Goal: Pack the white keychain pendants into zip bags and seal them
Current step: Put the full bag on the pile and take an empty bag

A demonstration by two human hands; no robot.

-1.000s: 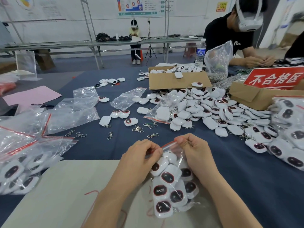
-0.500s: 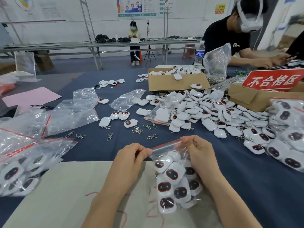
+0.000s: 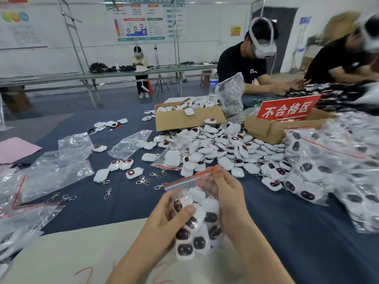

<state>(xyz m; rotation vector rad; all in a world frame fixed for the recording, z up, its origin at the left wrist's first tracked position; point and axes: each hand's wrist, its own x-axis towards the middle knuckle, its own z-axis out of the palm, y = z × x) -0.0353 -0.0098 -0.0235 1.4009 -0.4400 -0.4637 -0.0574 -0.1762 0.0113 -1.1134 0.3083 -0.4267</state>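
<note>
The left hand (image 3: 166,222) and right hand (image 3: 231,203) grip one full bag (image 3: 194,201); its zip looks shut. Many pendants (image 3: 215,148) wait unpacked toward the desk's (image 3: 287,232) right edge.

Left hand (image 3: 170,220), right hand (image 3: 230,201) — both bare, bare forearms (image 3: 143,259) in view to the lower edge
</note>
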